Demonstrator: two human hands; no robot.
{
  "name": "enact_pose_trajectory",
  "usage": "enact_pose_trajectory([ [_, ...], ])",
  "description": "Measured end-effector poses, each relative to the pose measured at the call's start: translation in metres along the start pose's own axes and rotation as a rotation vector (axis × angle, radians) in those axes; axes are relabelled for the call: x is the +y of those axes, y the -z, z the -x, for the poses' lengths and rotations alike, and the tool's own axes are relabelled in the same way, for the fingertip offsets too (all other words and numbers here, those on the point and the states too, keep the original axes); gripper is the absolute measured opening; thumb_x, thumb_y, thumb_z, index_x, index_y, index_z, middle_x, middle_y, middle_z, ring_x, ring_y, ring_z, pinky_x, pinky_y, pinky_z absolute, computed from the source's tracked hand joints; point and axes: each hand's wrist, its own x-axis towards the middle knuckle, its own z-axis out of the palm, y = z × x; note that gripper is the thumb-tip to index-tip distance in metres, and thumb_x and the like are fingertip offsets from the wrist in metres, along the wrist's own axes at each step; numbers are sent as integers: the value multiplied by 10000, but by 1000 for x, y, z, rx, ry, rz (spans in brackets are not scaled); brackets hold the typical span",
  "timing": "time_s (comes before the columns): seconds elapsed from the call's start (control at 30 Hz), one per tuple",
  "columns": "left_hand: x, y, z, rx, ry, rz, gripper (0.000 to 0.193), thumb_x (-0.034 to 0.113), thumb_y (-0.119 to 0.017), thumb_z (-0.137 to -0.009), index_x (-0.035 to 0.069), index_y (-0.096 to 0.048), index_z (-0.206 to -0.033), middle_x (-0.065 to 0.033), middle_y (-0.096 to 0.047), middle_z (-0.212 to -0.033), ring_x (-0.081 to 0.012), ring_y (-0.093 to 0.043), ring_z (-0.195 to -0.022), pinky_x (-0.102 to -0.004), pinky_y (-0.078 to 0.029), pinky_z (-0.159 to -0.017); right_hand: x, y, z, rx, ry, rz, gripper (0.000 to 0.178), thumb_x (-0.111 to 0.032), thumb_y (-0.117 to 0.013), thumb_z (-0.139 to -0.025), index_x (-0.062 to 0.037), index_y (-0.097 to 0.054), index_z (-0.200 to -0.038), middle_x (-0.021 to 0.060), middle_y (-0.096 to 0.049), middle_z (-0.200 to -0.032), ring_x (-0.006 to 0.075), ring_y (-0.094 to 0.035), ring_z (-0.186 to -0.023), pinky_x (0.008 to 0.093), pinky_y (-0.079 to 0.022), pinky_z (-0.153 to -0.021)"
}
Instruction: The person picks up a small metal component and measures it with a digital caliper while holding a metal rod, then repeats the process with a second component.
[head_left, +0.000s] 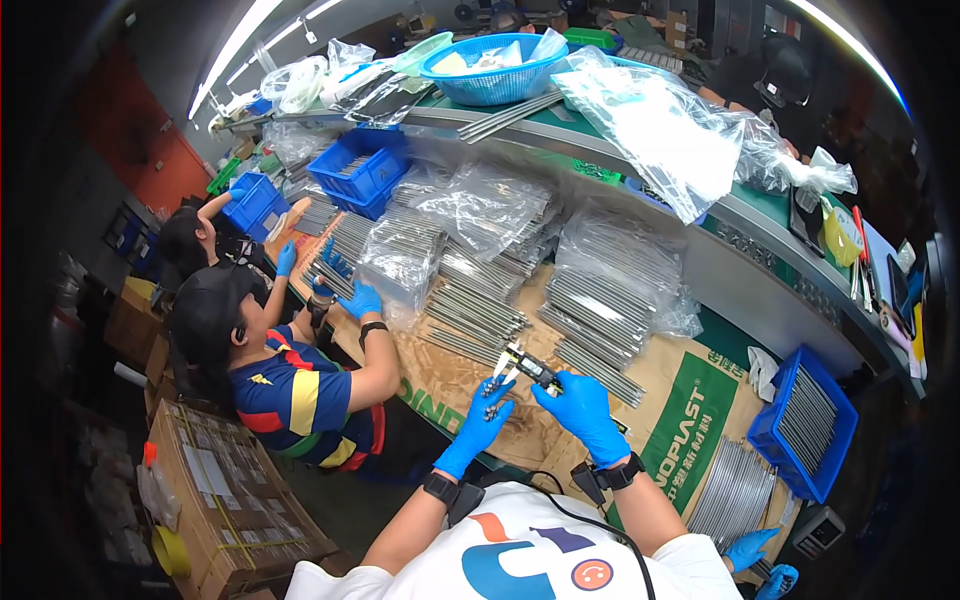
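Note:
My right hand (pixel 588 415), in a blue glove, grips a digital caliper (pixel 537 370) by its dark display end. The caliper's jaws point left, over my left hand (pixel 482 425). That hand, gloved in blue too, is closed around a few thin metal rods (pixel 490 400), which show mostly end-on. Whether the jaws touch a rod I cannot tell. Just beyond my hands, stacks of long metal rods (pixel 600 310) lie partly under clear plastic bags (pixel 625 250). Shorter rows of rods (pixel 600 372) rest on brown paper sheeting (pixel 540 440).
A blue bin of rods (pixel 805 420) stands at right, near flat rods (pixel 733 495) and another person's gloved hand (pixel 750 550). On the left, a co-worker (pixel 300 390) handles rods beside blue bins (pixel 360 165). A shelf (pixel 640 140) carries a blue basket (pixel 492 82).

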Motion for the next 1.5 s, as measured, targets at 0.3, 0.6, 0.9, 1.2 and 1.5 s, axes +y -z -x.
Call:
enact_pose_trajectory([
  [0.3, -2, -4, -1, 68, 112, 350, 435, 74, -576, -853, -4, -424, -1253, -154, -485, -1189, -243, -494, -1114, -329, -412, -925, 3, -2, 22, -103, -63, -49, 511, -552, -630, -759, -41, -645, -766, 150, -586, -587, 296, -599, -545, 377, -448, -478],
  [0.6, 1, -6, 0, 16, 139, 284, 473, 59, -585, -851, 26, -360, -1265, -106, -478, -1173, -179, -496, -1081, -303, -415, -910, 3, 3, 24, -141, -66, 14, 516, -557, -661, -728, -45, -678, -779, 143, -583, -579, 272, -579, -509, 355, -420, -461],
  [0.9, -2, -14, -1, 54, 118, 207, 417, 113, -641, -814, -11, -452, -1164, -146, -507, -1112, -252, -537, -1007, -342, -442, -856, 6, 12, 28, -147, -93, -13, 529, -571, -663, -717, -45, -681, -765, 134, -584, -572, 264, -576, -498, 341, -418, -455],
  [1.2, 8, -7, -7, -45, -196, -330, 523, 61, -644, -805, -12, -402, -1263, -145, -468, -1192, -260, -525, -1053, -358, -429, -913, 17, 28, 29, -69, -132, -14, 514, -554, -676, -712, -44, -686, -778, 138, -573, -559, 261, -566, -483, 335, -415, -452],
  [1.5, 21, 7, 8, -21, 186, 526, 569, 24, -563, -850, 59, -349, -1376, -130, -453, -1226, -260, -467, -1176, -334, -390, -984, 21, 30, 11, 2, -111, -33, 492, -523, -688, -720, -35, -676, -776, 151, -565, -557, 270, -561, -479, 347, -411, -445],
])
